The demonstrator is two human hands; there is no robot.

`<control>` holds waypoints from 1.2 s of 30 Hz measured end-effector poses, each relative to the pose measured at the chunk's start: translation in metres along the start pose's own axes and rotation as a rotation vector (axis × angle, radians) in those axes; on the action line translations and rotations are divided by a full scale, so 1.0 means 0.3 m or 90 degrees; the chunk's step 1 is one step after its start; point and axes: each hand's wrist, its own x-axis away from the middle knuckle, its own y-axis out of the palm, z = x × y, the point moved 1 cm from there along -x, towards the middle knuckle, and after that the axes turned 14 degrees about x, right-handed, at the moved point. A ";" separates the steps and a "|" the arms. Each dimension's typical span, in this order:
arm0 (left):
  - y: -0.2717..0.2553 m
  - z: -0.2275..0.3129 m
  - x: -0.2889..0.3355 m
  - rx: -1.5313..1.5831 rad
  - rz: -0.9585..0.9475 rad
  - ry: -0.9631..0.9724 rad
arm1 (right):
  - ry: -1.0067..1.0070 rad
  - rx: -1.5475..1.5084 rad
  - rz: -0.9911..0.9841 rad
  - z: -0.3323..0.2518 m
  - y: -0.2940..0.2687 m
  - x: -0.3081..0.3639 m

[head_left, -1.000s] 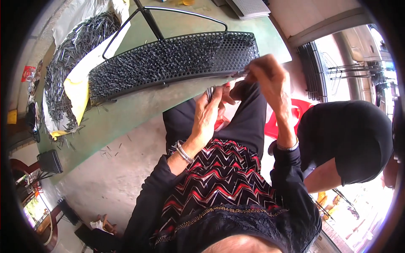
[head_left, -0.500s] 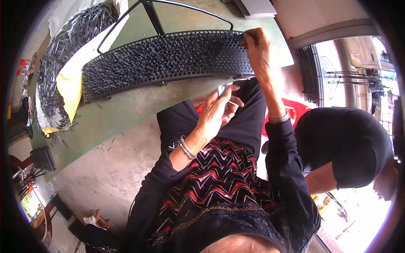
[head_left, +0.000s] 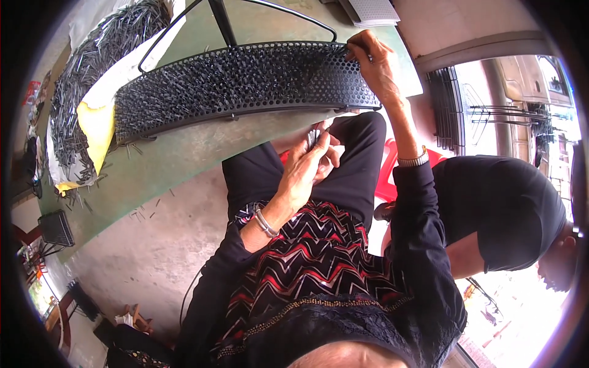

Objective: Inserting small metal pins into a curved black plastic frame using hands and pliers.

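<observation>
A long, curved black perforated panel (head_left: 343, 86) lies across the table edge in front of me. Small dark metal strips (head_left: 215, 80) stand packed in its holes from the left end to past the middle, while the holes at the right end are bare. My right hand (head_left: 377, 64) is at the panel's upper right corner, thumb and fingers pinched together; whatever is between them is too small to make out. Below the panel, over my lap, my left hand (head_left: 307, 162) is closed around a few thin metal strips (head_left: 314, 136) that poke out between thumb and fingers.
A heap of loose strips (head_left: 116, 52) lies on white and yellow sheeting (head_left: 98, 132) at the left of the greenish table (head_left: 184, 147). A black rod frame (head_left: 221, 21) rises behind the panel. Perforated sheets (head_left: 371, 12) are stacked far right. Another person (head_left: 491, 208) bends close on my right.
The right hand has shifted slightly at the panel's upper right corner, uncovering more of the right end. The left hand has turned a little, and the strips in it show more clearly.
</observation>
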 end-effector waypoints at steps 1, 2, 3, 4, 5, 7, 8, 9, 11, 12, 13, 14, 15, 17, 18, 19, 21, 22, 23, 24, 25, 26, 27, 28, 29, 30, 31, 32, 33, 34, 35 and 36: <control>0.004 0.000 0.002 0.001 -0.001 -0.002 | 0.000 0.000 -0.001 -0.002 0.003 -0.001; 0.010 0.002 0.005 0.001 0.000 -0.003 | 0.003 -0.010 -0.011 -0.004 0.011 -0.003; 0.017 0.007 0.009 -0.001 0.012 -0.018 | 0.006 -0.021 -0.020 -0.006 0.015 -0.005; 0.027 0.015 0.014 -0.006 0.024 -0.034 | 0.008 -0.022 -0.018 0.012 0.024 -0.004; 0.030 0.018 0.013 -0.008 0.023 -0.034 | -0.003 0.002 -0.039 0.038 0.046 -0.001; 0.040 0.021 0.011 0.016 0.014 -0.029 | 0.004 0.026 -0.073 0.062 0.069 0.014; 0.039 0.020 0.008 0.015 0.013 -0.028 | 0.003 0.026 -0.072 0.058 0.073 0.016; 0.034 0.016 0.003 0.035 0.018 -0.029 | -0.049 0.076 -0.018 0.053 0.074 0.018; 0.024 0.001 0.002 0.054 0.027 -0.031 | -0.062 0.118 0.052 0.036 0.078 0.030; 0.023 -0.002 -0.004 0.065 0.013 -0.012 | -0.061 0.116 0.052 0.029 0.079 0.033; 0.027 -0.001 -0.011 0.075 -0.003 0.008 | -0.041 0.119 0.058 0.023 0.076 0.031; 0.031 0.000 -0.010 0.074 -0.003 0.008 | -0.021 0.121 0.065 0.017 0.073 0.029; 0.036 0.002 -0.008 0.068 0.009 0.001 | -0.009 0.127 0.073 0.008 0.072 0.036; 0.043 0.005 -0.004 0.059 0.021 -0.005 | 0.020 0.124 0.086 0.006 0.077 0.046; 0.049 0.011 -0.011 0.058 0.006 0.000 | 0.049 0.122 0.097 0.006 0.080 0.052; 0.050 0.016 -0.015 0.058 -0.007 0.005 | 0.050 0.119 0.098 -0.013 0.078 0.050; 0.032 0.012 -0.019 0.058 -0.003 0.014 | 0.095 0.198 0.075 -0.048 0.073 0.041; 0.030 0.008 -0.024 0.060 -0.006 0.021 | 0.098 0.199 0.078 -0.035 0.076 0.039; 0.030 0.005 -0.030 0.053 -0.005 0.024 | 0.098 0.210 0.083 -0.016 0.087 0.030; 0.031 -0.002 -0.028 0.051 -0.006 0.022 | 0.098 0.222 0.088 -0.002 0.095 0.033; 0.034 -0.003 -0.029 0.067 -0.001 0.016 | 0.097 0.221 0.090 0.002 0.105 0.044; 0.037 -0.005 -0.030 0.082 0.004 0.010 | 0.067 0.235 0.123 0.003 0.113 0.059; 0.042 -0.009 -0.032 0.081 0.002 0.010 | 0.037 0.249 0.156 0.009 0.116 0.069; 0.036 -0.014 -0.029 0.089 0.011 0.010 | 0.034 0.247 0.154 -0.008 0.115 0.075; 0.031 -0.016 -0.028 0.096 0.020 0.009 | 0.075 0.155 0.139 -0.018 0.107 0.086; 0.027 -0.017 -0.028 0.098 0.021 0.009 | 0.116 0.065 0.123 -0.025 0.092 0.101; 0.032 -0.010 -0.021 0.091 0.027 0.019 | 0.111 0.058 0.066 -0.056 0.039 0.111; 0.031 -0.010 -0.020 0.087 0.031 0.029 | 0.110 0.059 0.063 -0.096 -0.013 0.139; 0.038 -0.011 -0.026 0.087 0.025 0.024 | 0.186 0.010 -0.085 -0.134 -0.073 0.174; 0.024 -0.007 -0.027 0.077 0.010 0.029 | 0.256 -0.047 -0.241 -0.164 -0.087 0.209; 0.026 -0.005 -0.030 0.063 -0.010 0.030 | 0.257 -0.046 -0.239 -0.167 -0.099 0.242; 0.031 -0.006 -0.031 0.062 -0.012 0.029 | 0.202 -0.058 -0.263 -0.163 -0.098 0.277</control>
